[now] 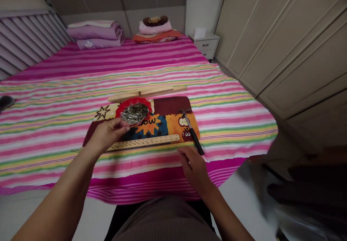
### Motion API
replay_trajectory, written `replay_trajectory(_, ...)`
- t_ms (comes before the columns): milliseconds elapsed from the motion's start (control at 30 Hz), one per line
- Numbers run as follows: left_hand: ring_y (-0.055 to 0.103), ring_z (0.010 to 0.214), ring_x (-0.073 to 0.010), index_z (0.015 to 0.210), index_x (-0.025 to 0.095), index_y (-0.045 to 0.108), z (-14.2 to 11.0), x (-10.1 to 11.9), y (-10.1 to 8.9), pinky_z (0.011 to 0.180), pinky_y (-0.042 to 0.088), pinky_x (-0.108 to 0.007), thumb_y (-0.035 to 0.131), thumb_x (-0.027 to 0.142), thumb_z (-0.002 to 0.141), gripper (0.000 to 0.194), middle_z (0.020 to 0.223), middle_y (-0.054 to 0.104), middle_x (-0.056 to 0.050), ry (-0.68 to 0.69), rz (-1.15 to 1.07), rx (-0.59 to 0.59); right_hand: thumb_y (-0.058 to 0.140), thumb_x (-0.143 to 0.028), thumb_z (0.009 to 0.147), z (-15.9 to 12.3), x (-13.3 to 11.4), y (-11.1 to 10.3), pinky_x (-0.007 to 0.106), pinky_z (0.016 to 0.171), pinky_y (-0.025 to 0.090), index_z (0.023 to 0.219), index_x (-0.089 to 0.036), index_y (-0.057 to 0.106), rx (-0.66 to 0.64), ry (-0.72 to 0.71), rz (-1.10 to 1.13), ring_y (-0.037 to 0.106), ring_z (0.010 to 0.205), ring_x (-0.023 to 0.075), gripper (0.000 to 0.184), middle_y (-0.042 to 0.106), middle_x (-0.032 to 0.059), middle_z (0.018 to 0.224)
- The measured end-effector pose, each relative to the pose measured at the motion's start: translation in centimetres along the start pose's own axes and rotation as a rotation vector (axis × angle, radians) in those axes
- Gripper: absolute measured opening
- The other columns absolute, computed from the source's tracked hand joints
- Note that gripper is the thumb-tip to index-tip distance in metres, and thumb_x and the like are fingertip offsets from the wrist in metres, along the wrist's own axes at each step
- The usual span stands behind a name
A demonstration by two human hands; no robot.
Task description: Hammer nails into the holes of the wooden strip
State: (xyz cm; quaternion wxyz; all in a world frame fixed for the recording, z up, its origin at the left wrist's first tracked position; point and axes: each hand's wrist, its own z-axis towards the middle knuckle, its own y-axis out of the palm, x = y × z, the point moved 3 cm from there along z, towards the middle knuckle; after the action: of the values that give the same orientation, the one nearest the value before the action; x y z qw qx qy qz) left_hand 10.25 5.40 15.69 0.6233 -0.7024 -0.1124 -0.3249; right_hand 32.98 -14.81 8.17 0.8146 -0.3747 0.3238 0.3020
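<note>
A red scalloped bowl [149,104] full of metal nails [135,113] sits on a patterned mat [170,105]. At the bowl's near left edge is my left hand [110,134], thumb and fingertips pinched together; anything between them is too small to make out. Along the mat's near edge lies a wooden strip [162,139] with a row of nails and small holes, its left part behind my left hand. A hammer [193,134] with a black handle rests at the mat's right side. My right hand [193,167] hovers just below the handle, fingers loosely bent and apart, holding nothing.
More wooden strips [151,91] lie behind the bowl. Mat and wood rest on a bed with a striped cover [230,107]. Folded bedding [97,35] is stacked by the headboard. A nightstand [206,45] and wardrobe [271,35] stand to the right.
</note>
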Motion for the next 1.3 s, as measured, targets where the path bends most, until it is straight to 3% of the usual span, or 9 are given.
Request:
replay_trajectory(200, 0.061, 0.069, -0.0149, 0.071, 0.022, 0.063, -5.5, 3.8, 4.2, 0.065, 0.046, -0.024, 0.060, 0.051, 0.067, 0.029, 0.074, 0.069, 0.001, 0.104, -0.124, -0.081, 0.043, -0.020, 0.094, 2.2, -3.8, 2.0, 0.031, 0.081, 0.050, 0.107, -0.019, 0.063, -0.117, -0.118, -0.039, 0.058, 0.092, 0.0176, 0.025, 0.061, 0.0083, 0.097)
replay_trajectory(300, 0.060, 0.065, -0.0133, 0.066, 0.023, 0.061, -7.3, 4.7, 5.9, 0.063, 0.045, -0.023, 0.056, 0.044, 0.069, 0.022, 0.068, 0.067, 0.003, 0.142, -0.125, -0.121, 0.041, -0.021, 0.095, 1.9, -3.9, 3.5, 0.031, 0.077, 0.049, 0.102, -0.018, 0.065, -0.234, -0.151, -0.176, 0.056, 0.087, 0.0185, 0.025, 0.060, 0.0083, 0.092)
replay_trajectory(433, 0.057, 0.059, -0.0126, 0.064, 0.022, 0.060, -8.5, 4.2, 7.5, 0.057, 0.044, -0.023, 0.054, 0.042, 0.068, 0.021, 0.062, 0.064, 0.003, 0.083, -0.130, -0.162, 0.042, -0.017, 0.095, 0.5, -3.1, 4.8, 0.029, 0.071, 0.047, 0.090, -0.017, 0.064, -0.313, -0.163, -0.245, 0.054, 0.083, 0.0180, 0.023, 0.059, 0.0073, 0.086)
replay_trajectory(633, 0.060, 0.065, -0.0144, 0.073, 0.023, 0.062, -8.8, 3.6, 7.8, 0.062, 0.047, -0.025, 0.055, 0.044, 0.069, 0.022, 0.068, 0.067, 0.002, 0.052, -0.184, -0.159, 0.040, -0.014, 0.094, 0.4, -2.4, 5.6, 0.028, 0.069, 0.044, 0.084, -0.016, 0.060, -0.394, -0.145, -0.197, 0.054, 0.078, 0.0171, 0.022, 0.060, 0.0062, 0.081)
replay_trajectory(767, 0.065, 0.078, -0.0174, 0.093, 0.022, 0.063, -8.7, 2.6, 7.7, 0.068, 0.050, -0.028, 0.056, 0.053, 0.070, 0.039, 0.085, 0.071, -0.003, -0.024, -0.286, -0.102, 0.046, -0.023, 0.090, 3.4, -0.3, 5.6, 0.025, 0.067, 0.044, 0.083, -0.020, 0.059, -0.233, 0.143, 0.004, 0.056, 0.070, 0.0140, 0.015, 0.061, 0.0006, 0.075)
replay_trajectory(833, 0.065, 0.077, -0.0181, 0.093, 0.021, 0.063, -8.5, 1.6, 8.4, 0.067, 0.050, -0.028, 0.055, 0.052, 0.071, 0.039, 0.084, 0.071, -0.003, -0.062, -0.284, -0.128, 0.050, -0.025, 0.087, 4.7, 1.0, 6.3, 0.024, 0.064, 0.044, 0.080, -0.021, 0.058, -0.202, 0.296, 0.128, 0.055, 0.063, 0.0127, 0.011, 0.059, -0.0028, 0.067)
replay_trajectory(900, 0.066, 0.074, -0.0185, 0.092, 0.021, 0.064, -8.4, 0.6, 9.3, 0.066, 0.050, -0.029, 0.054, 0.050, 0.071, 0.037, 0.079, 0.072, -0.003, -0.101, -0.268, -0.135, 0.053, -0.024, 0.083, 5.7, 2.0, 7.3, 0.023, 0.063, 0.044, 0.076, -0.021, 0.058, -0.214, 0.356, 0.203, 0.056, 0.062, 0.0124, 0.010, 0.059, -0.0038, 0.065)
replay_trajectory(1067, 0.065, 0.069, -0.0176, 0.089, 0.022, 0.065, -7.9, -0.9, 11.1, 0.064, 0.049, -0.028, 0.054, 0.044, 0.072, 0.030, 0.075, 0.072, -0.002, -0.112, -0.244, -0.059, 0.056, -0.021, 0.080, 6.3, 2.9, 8.6, 0.025, 0.074, 0.045, 0.074, -0.021, 0.063, -0.197, 0.291, 0.167, 0.059, 0.077, 0.0129, 0.010, 0.064, -0.0010, 0.079)
replay_trajectory(1300, 0.064, 0.069, -0.0156, 0.091, 0.021, 0.067, -7.2, -0.5, 12.3, 0.068, 0.049, -0.027, 0.051, 0.040, 0.077, 0.028, 0.080, 0.072, -0.001, -0.098, -0.228, 0.041, 0.060, -0.017, 0.081, 6.0, 2.8, 8.7, 0.024, 0.074, 0.044, 0.074, -0.021, 0.067, -0.237, 0.191, 0.030, 0.058, 0.075, 0.0122, 0.010, 0.062, -0.0009, 0.076)
